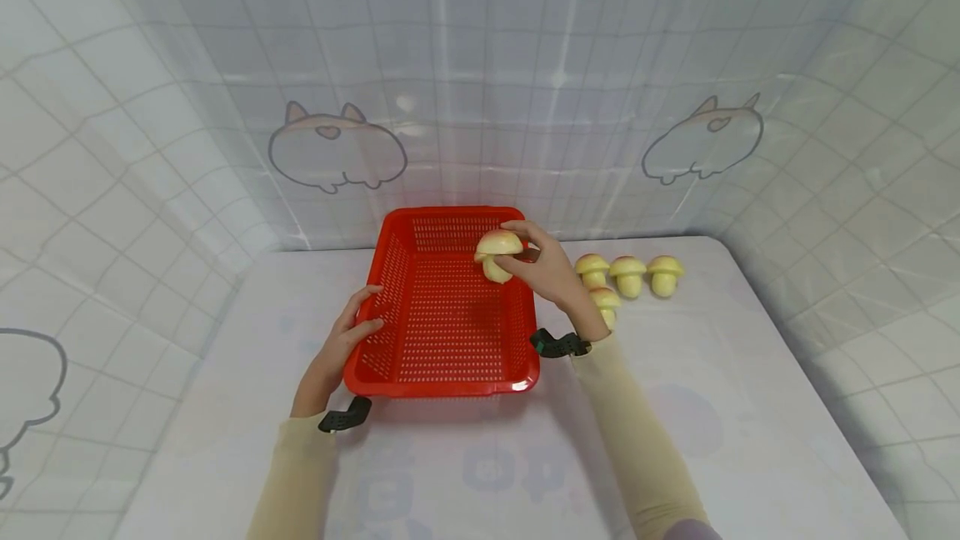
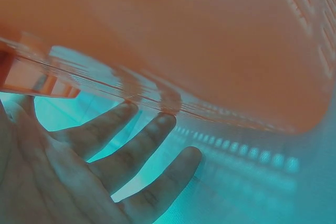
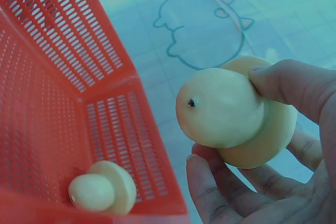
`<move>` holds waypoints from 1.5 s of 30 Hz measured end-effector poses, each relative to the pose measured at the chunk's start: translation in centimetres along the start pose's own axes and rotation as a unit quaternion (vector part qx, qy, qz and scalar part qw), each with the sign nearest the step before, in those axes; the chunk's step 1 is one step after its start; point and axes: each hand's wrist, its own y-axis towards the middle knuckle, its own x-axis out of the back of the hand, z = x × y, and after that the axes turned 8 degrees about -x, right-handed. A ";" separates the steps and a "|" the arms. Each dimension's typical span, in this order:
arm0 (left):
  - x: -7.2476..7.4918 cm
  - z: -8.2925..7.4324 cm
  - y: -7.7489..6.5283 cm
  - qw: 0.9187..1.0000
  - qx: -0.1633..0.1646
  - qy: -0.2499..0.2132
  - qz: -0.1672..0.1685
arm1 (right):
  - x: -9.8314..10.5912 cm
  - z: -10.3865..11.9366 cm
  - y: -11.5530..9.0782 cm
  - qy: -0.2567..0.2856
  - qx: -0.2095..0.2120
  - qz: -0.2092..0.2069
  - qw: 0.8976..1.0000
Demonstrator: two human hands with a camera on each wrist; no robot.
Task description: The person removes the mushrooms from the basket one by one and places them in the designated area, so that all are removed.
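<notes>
A red plastic basket with slotted walls lies before me. My left hand holds its left rim, with thumb and a finger over the edge; in the left wrist view, other fingers extend along the outer wall. My right hand pinches a toy mushroom between thumb and fingers, at the basket's far right corner. It has a pale yellow stem with a dark spot at its end and a reddish-yellow cap. Inside the basket is another mushroom, mostly overlapped by the held one in the head view.
Several similar mushrooms stand on the white table right of the basket, one of them partly behind my right wrist. A tile-patterned sheet with cartoon animal outlines rises behind the table and along both sides.
</notes>
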 end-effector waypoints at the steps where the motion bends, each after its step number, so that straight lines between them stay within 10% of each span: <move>1: 0.0 0.0 0.0 1.000 0.001 0.000 -0.001 | 0.2 0.0 -0.2 0.001 -0.001 -0.001 1.000; 45: 0.1 0.3 0.0 1.000 0.003 0.005 0.002 | 7.0 -4.2 -6.2 0.020 -0.028 -0.067 0.997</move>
